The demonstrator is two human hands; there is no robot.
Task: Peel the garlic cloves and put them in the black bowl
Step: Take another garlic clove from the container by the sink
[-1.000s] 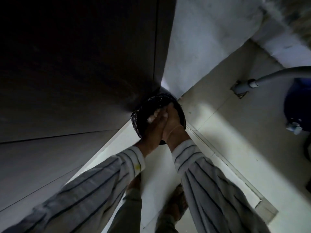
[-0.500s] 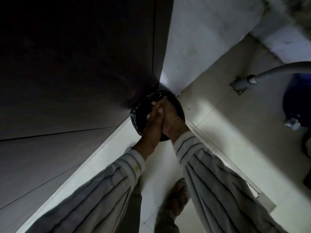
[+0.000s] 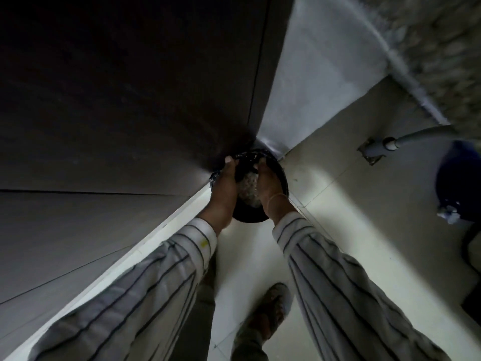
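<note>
The left hand [image 3: 226, 183] hangs with its back to the camera, thumb pointing to the far side and fingers loosely extended, closed round nothing that shows. The right hand [image 3: 269, 182] faces it palm inward, fingertips bent slightly over and likewise slack, a thin band [image 3: 278, 196] at the wrist. A narrow gap parts the two, and in it shows a pale speckled mass [image 3: 248, 187]; whether this is garlic skin, and whether it sits between the palms or lower down, cannot be told. Both hands are held over a round black container [image 3: 250, 218] with a shiny black liner [image 3: 215, 176] bunched at its left rim; whether this is the black bowl cannot be told. Striped sleeves [image 3: 156, 282] run back to the near edge on either side. The container is wedged into a corner: a dark panel [image 3: 130, 100] rises close on the left, its pale base edge [image 3: 130, 256] slanting toward the near left, and a light wall [image 3: 312, 87] closes the far side, touching or almost touching the rim. Open tiled floor [image 3: 351, 217] spreads to the right and near side. Well to the right, a grey pipe [image 3: 406, 140] enters the floor beside a blue object [image 3: 458, 178]. A sandalled foot [image 3: 270, 308] stands on the near floor between the sleeves.
</note>
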